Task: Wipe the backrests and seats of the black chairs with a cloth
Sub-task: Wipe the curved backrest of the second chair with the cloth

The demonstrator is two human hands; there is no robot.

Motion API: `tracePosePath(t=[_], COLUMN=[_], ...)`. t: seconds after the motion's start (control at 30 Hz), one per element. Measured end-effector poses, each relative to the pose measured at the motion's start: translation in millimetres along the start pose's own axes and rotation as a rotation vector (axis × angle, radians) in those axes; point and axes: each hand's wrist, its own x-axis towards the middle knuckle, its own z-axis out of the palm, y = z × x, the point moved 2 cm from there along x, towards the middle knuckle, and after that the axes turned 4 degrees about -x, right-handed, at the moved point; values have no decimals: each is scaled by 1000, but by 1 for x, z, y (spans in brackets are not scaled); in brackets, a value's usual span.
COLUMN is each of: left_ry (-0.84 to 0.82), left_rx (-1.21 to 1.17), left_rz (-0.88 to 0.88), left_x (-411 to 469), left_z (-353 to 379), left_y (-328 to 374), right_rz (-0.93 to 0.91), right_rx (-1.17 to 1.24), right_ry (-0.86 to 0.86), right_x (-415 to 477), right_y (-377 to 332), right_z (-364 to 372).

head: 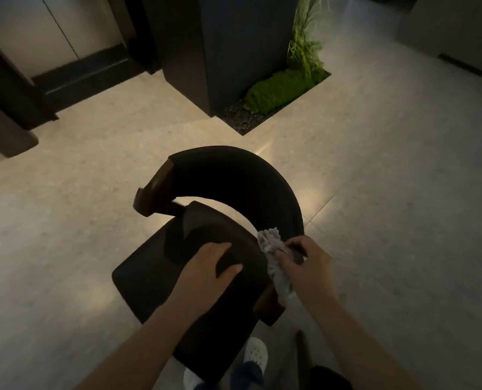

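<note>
Black chair near centre. Left hand flat on seat, fingers straight. Right hand bunching grey cloth at backrest, right end. Backrest wipe apparently underway; seat probably pending.

Left hand flat on black chair seat; right hand grips grey cloth at backrest end

Chair: one, black
Cloth: one, grey
Hands: two, the left hand and the right hand
White shoes: two
Pillar: one, dark
Moss patch: one
Grass clump: one
</note>
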Motion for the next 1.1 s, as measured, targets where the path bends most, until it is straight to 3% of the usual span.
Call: tracePosePath(t=[0.13, 0.43, 0.6, 0.7, 0.93, 1.1], left_ry=[-15, -65, -125, -67, -65, -75], left_rx=[-204, -433, -643, -562, -339, -281], left_rz=[-12, -50, -155, -160, -121, -111], left_x=[-7, -16, -15, -10, 2, 19], left_z=[16, 42, 49, 46, 50, 84], left_y=[-14, -34, -46, -53, -82, -96], right_rz=[27, 152, 203, 190, 298, 348], right_rx=[59, 292, 421, 382, 186, 180], right_ry=[-62, 0, 4, 26, 305, 305], right_x=[-13, -45, -55, -60, -61, -55], right_y=[9, 10, 10, 19, 78, 109], right_z=[19, 55, 69, 67, 51, 82])
